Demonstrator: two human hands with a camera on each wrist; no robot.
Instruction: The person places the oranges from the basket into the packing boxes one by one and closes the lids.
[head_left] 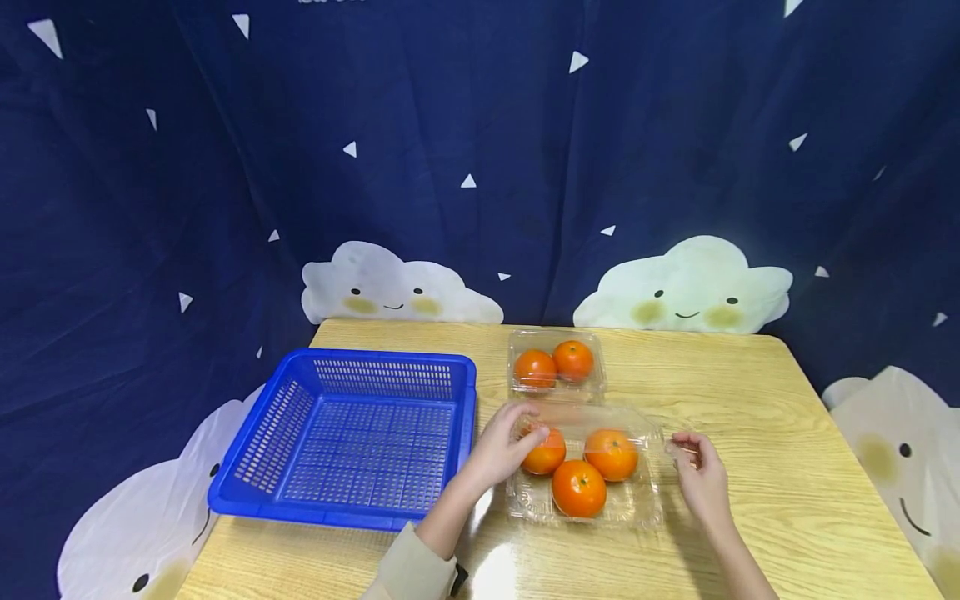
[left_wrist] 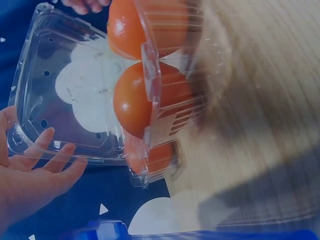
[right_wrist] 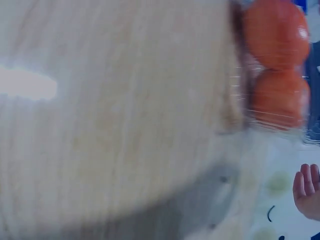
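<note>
A clear plastic clamshell box [head_left: 517, 510] with three orange fruits, likely persimmons [head_left: 579, 488], sits on the table in the head view. Its transparent lid [left_wrist: 37, 105] stands raised. My left hand [head_left: 498, 448] is at the lid's left side, thumb and fingers around its corner. In the left wrist view that hand [left_wrist: 42, 182] has spread, slightly bent fingers touching the lid's edge. My right hand [head_left: 701, 479] is by the lid's right corner, fingers loosely bent; whether they touch the plastic is unclear. In the right wrist view it [right_wrist: 306, 192] shows fairly straight fingers.
A blue plastic basket [head_left: 225, 497] stands to the left on the wooden table [head_left: 780, 500]. Behind the near box, a smaller-looking clear box [head_left: 600, 383] contains two orange fruits [head_left: 573, 360]. A dark blue curtain [head_left: 525, 108] with clouds hangs behind the table.
</note>
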